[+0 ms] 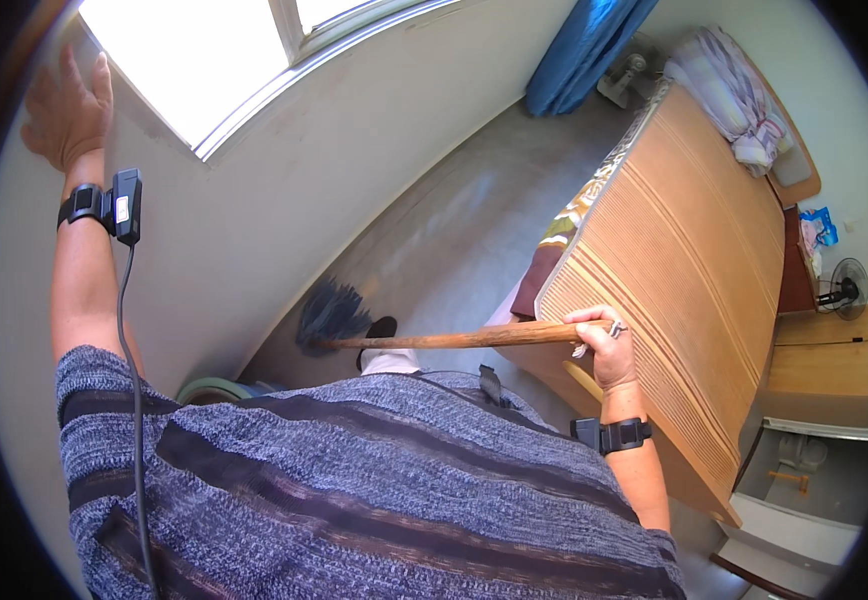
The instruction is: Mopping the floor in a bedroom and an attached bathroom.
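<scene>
My right hand [605, 346] grips the upper end of a wooden mop handle [434, 340], where a light cord is tied. The handle runs left across in front of me, and its blue-grey mop head [332, 313] rests on the floor near the wall, beside my dark shoe [380, 328]. My left hand [70, 116] is raised with fingers spread, against or close to the wall beside the window [193, 67]; contact cannot be made out. It holds nothing. Both wrists wear black strapped devices.
A bed with a ribbed tan mat [674, 247] and folded bedding [734, 97] stands on the right. A blue curtain [584, 56] hangs at the far end near a fan [625, 79]. Another fan [845, 289] stands beyond the bed. A round green rim [212, 390] shows at lower left.
</scene>
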The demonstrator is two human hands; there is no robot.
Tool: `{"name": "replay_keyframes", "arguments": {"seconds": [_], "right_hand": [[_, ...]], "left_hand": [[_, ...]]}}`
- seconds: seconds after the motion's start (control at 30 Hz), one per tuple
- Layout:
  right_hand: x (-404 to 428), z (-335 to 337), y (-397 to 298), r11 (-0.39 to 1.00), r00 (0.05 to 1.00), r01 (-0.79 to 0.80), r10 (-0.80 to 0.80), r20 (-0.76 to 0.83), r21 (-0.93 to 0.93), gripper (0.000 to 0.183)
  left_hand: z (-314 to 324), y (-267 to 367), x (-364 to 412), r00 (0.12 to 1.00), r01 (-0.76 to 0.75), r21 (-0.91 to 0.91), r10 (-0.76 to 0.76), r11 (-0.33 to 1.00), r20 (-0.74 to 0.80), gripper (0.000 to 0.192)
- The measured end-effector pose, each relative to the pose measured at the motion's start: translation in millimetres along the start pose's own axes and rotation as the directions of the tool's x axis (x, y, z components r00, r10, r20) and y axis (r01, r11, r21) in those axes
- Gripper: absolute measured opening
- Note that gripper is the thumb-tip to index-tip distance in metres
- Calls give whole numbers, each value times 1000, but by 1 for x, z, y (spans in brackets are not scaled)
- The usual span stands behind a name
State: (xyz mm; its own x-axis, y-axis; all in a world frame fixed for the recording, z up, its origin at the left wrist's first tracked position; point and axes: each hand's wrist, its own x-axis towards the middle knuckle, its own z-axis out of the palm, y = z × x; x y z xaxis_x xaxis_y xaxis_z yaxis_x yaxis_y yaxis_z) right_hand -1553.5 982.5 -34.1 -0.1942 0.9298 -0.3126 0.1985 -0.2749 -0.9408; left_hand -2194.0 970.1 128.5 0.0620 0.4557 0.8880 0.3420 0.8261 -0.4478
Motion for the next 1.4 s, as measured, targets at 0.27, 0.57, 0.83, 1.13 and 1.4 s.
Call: {"name": "replay_keyframes", "arguments": {"seconds": [0.27, 0.57, 0.83, 1.13, 1.4], "right_hand": [[0, -1, 3, 1000, 999, 17, -17, 28, -19, 14], [0, -4, 7, 999, 998, 39, -41, 46, 33, 11], [1, -5, 5, 1000, 996, 11, -11, 84, -3, 10], [1, -7, 6, 997, 996, 47, -42, 77, -65, 11], [2, -6, 7, 999, 996, 46, -44, 72, -21, 10]], "left_hand": [[-9, 9, -2, 984, 87, -233, -120, 969, -130, 55], [-24, 15, 4, 978, 89, -300, -140, 950, -153, 57], [23, 7, -15, 983, 123, -113, -106, 986, 152, 51], [35, 3, -20, 991, 122, -87, -127, 989, -52, 54], [27, 3, -14, 994, 110, -71, -109, 991, 23, 54]]}}
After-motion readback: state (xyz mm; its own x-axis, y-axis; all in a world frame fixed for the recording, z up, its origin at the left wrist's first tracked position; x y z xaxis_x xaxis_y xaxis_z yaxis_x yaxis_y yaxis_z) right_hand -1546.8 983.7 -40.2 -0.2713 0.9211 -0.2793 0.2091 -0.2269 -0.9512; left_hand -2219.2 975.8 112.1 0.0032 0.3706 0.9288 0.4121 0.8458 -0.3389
